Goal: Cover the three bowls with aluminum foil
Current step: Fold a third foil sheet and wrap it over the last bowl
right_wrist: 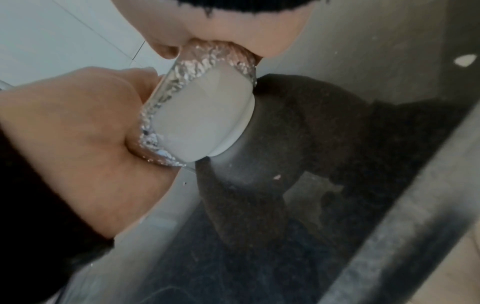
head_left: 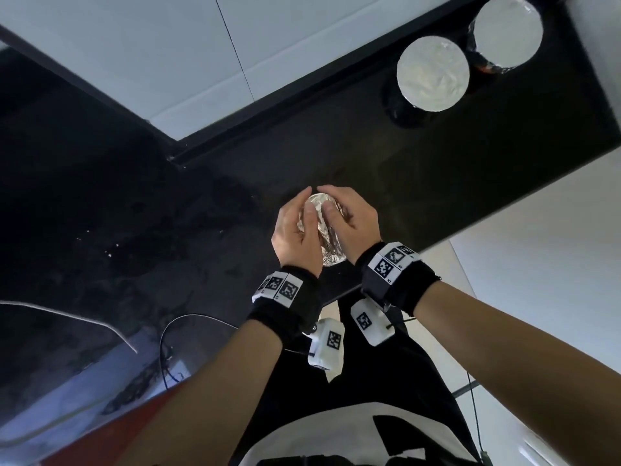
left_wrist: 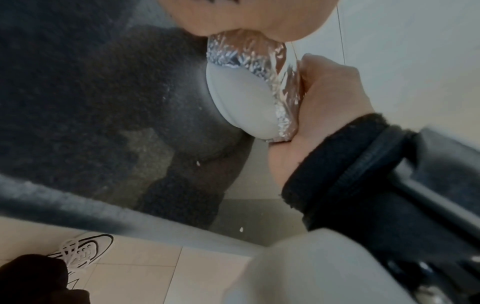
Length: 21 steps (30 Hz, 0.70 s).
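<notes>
On the black desk [head_left: 437, 183], head view: third bowl [head_left: 331, 253] stood near the front edge, between both hands. Left hand [head_left: 295, 237] and right hand [head_left: 349, 223] were cupped over the foil [head_left: 317, 205] on top, thumbs pressing down, fingers curled round the rim; both grips grasped foil and bowl together. Two covered bowls [head_left: 432, 75] stood side by side, well apart at the far right of the desk.

Left wrist view: white bowl wall [left_wrist: 241, 102] was bare below a crimped foil skirt [left_wrist: 283, 90]; foot was on the desk. Left palm [left_wrist: 335, 98] pressed the skirt against the rim.

Right wrist view: same bowl [right_wrist: 205, 119], foil band [right_wrist: 197, 67] wrinkled tight under the rim, right palm [right_wrist: 78, 127] holding it there.

Judgement: last bowl nearly sealed. Foil is thin and light, holds a crease but tears easily; press at the rim, not across the unsupported middle. Bowl looked glazed, likely stiff, slippery and breakable; take hold low on the bare wall.
</notes>
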Motion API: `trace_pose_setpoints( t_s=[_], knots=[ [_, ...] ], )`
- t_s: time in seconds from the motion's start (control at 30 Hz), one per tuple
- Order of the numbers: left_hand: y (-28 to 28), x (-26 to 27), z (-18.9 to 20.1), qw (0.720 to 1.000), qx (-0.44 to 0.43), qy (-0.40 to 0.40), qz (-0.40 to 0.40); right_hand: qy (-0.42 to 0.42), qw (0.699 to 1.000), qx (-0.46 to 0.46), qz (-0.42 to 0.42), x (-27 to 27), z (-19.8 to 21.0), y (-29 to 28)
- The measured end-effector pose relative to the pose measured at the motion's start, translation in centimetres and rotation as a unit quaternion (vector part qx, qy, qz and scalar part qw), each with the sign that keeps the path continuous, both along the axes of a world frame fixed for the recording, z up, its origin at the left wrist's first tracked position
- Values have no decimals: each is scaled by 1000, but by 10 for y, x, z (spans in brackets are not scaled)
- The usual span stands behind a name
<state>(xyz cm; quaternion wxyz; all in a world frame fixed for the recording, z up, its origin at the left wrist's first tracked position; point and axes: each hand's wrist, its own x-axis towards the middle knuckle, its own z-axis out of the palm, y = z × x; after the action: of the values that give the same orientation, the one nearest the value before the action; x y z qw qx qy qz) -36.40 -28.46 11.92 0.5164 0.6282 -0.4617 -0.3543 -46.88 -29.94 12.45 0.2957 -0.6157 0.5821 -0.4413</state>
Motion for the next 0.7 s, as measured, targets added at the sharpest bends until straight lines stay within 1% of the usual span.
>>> trace_pose_setpoints(
  t_s=[0.1,0.17,0.27,0.37,0.43,0.47,0.5,0.6,0.7],
  knots=[
    [-16,-16,2,1000,1,-15,0,-15,999,26,-34,-16,5,-13],
    [-29,-30,5,1000,6,-9,-4,-35,996,44,-65,-30,6,-22],
    [-44,-49,6,1000,20,8,-8,-64,992,45,-97,-48,5,-32],
    [-56,-67,-1,996,50,64,-22,-94,987,54,-117,-67,-3,-42],
    [-66,-74,-5,986,82,139,-36,-107,984,60,-128,-74,-10,-48],
    [-71,-77,-6,977,99,185,-46,-110,983,65,-129,-78,-14,-52],
    [-77,-80,-6,969,117,211,-56,-105,984,68,-127,-82,-17,-57],
    [-95,-88,-7,964,154,197,-91,-83,988,86,-101,-100,-28,-73],
    [-105,-94,-16,955,170,211,-122,-46,987,135,-70,-119,-39,-84]
  ],
)
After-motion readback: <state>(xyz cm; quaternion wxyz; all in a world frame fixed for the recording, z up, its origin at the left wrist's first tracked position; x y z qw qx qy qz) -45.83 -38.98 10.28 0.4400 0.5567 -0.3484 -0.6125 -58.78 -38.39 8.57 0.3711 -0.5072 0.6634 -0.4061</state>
